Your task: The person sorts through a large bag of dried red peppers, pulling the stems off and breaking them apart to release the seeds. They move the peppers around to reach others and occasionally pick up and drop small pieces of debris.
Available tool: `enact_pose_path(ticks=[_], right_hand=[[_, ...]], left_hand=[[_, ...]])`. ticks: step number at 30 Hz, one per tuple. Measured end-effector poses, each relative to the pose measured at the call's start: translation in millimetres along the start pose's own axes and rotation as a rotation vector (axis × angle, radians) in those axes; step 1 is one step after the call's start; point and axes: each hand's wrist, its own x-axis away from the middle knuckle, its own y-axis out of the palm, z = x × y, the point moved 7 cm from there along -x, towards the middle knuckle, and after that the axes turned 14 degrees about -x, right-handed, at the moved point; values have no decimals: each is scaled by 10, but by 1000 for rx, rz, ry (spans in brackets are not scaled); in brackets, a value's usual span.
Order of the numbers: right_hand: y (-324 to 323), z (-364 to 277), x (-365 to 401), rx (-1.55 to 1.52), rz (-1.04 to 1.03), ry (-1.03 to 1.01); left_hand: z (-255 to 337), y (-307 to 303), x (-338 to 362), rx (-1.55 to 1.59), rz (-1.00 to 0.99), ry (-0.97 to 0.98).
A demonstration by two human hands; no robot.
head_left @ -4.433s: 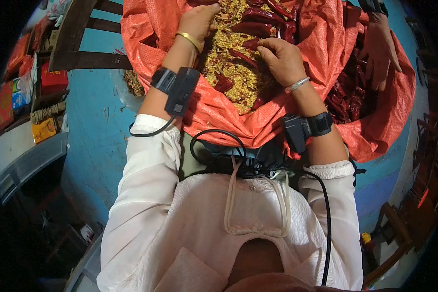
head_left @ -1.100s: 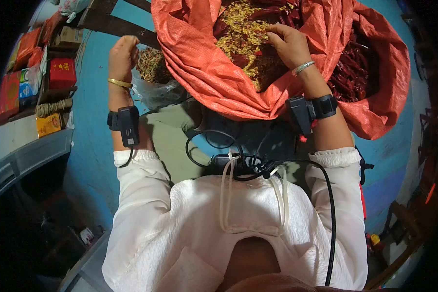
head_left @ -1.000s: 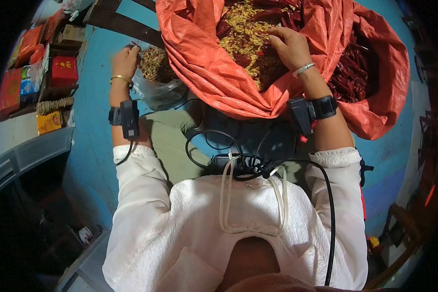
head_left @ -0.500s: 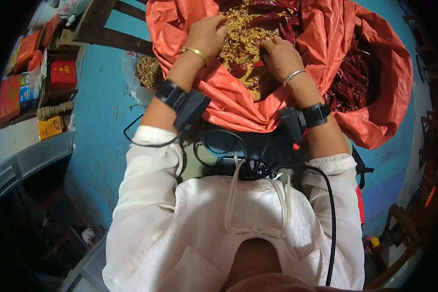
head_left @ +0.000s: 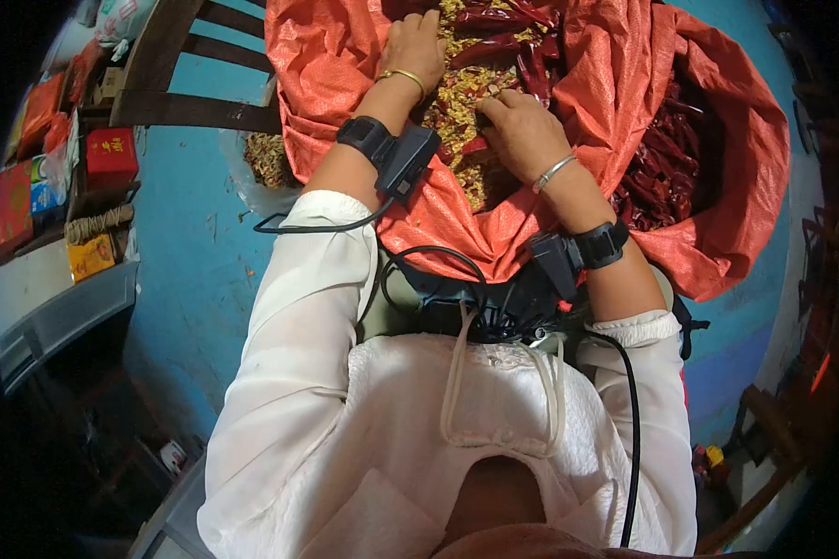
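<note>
My left hand [head_left: 414, 52] is at the left side of an open red woven sack [head_left: 466, 228], its fingers curled in at the pile's edge. What those fingers hold, if anything, is hidden. Further right and lower, my right hand [head_left: 529, 138] bends over the same pile with fingers drawn together; I cannot make out anything held in them. Between the hands lie yellow seed-like flakes [head_left: 464, 98], probably chili seeds. Dark red dried chilies [head_left: 531, 70] lie among and beyond them, and one red piece sits close to my right thumb.
A second red sack [head_left: 750, 186] at the right holds more dried chilies [head_left: 657, 172]. A clear plastic bag [head_left: 252, 191] of brownish dried bits is on the blue floor [head_left: 186, 252]. A dark wooden chair [head_left: 191, 110] stands upper left, beside boxes [head_left: 112, 156] on a shelf.
The view has shifted, so the sacks appear slightly lower and further left. My left forearm has turned inward, and the left hand has moved a little forward. Both hands stay at the pile.
</note>
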Motion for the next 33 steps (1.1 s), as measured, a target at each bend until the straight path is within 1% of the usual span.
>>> enact_pose_path(ticks=[2,4,5,7,8,10,11,12,14,15,16,18,19,20,22,23,24,26,27,29,30,32,33], right_hand=[[-24,-13,14,-51,20,-46],[-21,-1,9,-57,8,-36],[-18,-1,4,-49,3,-41],[-17,-10,-16,-46,0,-50],[-3,-3,-26,-24,-19,-35],[-4,-4,-38,-4,-34,-22],[-13,-11,-43,3,-36,-21],[-15,-14,-39,9,-38,-19],[7,10,-45,19,-36,-15],[18,18,-48,31,-38,-15],[22,19,-47,30,-37,-15],[25,20,-41,49,-35,-17],[15,5,-35,49,-36,-17],[0,-9,-31,47,-48,-4],[-24,-20,-25,46,-59,8],[-31,-22,-18,38,-63,6],[-33,-21,-9,29,-67,3],[-27,-18,0,36,-65,-5],[-23,-22,-1,42,-62,-16],[-20,-21,-5,48,-64,-13],[-20,-22,-7,55,-67,-11],[-30,-25,-2,49,-76,4],[-34,-12,0,45,-83,21]], left_hand=[[10,31,-19,-44,-26,2],[101,44,-20,-49,10,197],[97,60,-2,-51,10,195],[232,13,79,37,20,385],[219,-6,102,32,19,386],[315,-64,212,4,-224,508],[303,-140,263,-14,-302,484],[247,-136,288,-17,-304,488],[77,-140,341,-2,-257,451],[2,-169,317,-34,-243,401],[-29,-181,297,-35,-244,401],[-222,-224,199,-7,-202,178],[-257,-291,184,35,-135,143],[-272,-281,180,36,-135,142],[-372,-334,144,255,-101,-25],[-409,-319,148,291,-152,-83],[-417,-304,141,292,-152,-82],[-495,-53,159,675,-366,-247],[-514,11,139,675,-367,-246],[-507,-46,65,535,-131,-71],[-478,-80,75,536,-133,-73],[-389,-159,88,241,-117,-36],[-344,-218,95,242,-118,-36]])
